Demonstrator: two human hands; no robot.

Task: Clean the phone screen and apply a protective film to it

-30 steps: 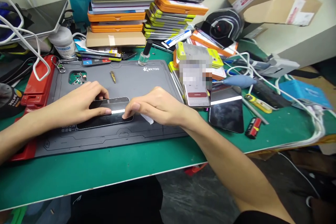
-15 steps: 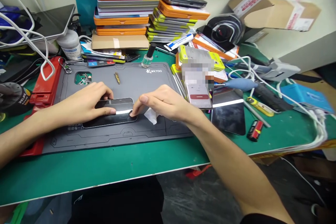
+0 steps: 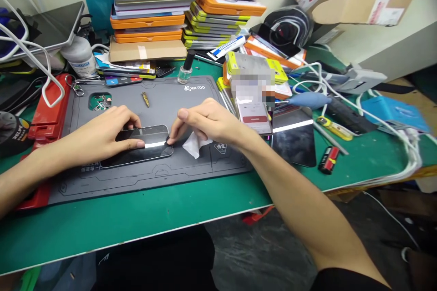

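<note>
A phone (image 3: 155,152) with a dark, glossy screen lies on the grey work mat (image 3: 191,173). My left hand (image 3: 114,132) grips it, the thumb flat on the screen and the fingers at the far edge. At the phone's right end, my right hand (image 3: 208,120) touches the screen corner with the index fingertip. Its thumb stands apart and I see nothing held in it; the other fingers are curled and partly hidden. Beside that hand lies a crumpled white tissue (image 3: 193,146). A brass-coloured bit (image 3: 145,99) rests beyond the phone.
A small bottle with a black cap (image 3: 185,69) stands at the mat's back edge. Left is a red clamp-like tool (image 3: 51,113). Orange cases (image 3: 146,22) are stacked behind. To the right are a lit phone (image 3: 254,118), a dark tablet-like panel (image 3: 295,141) and tangled white cables (image 3: 385,134).
The view has shifted, so the bench things sit further left. My right index finger has moved slightly along the phone's right end. My left hand keeps its hold.
</note>
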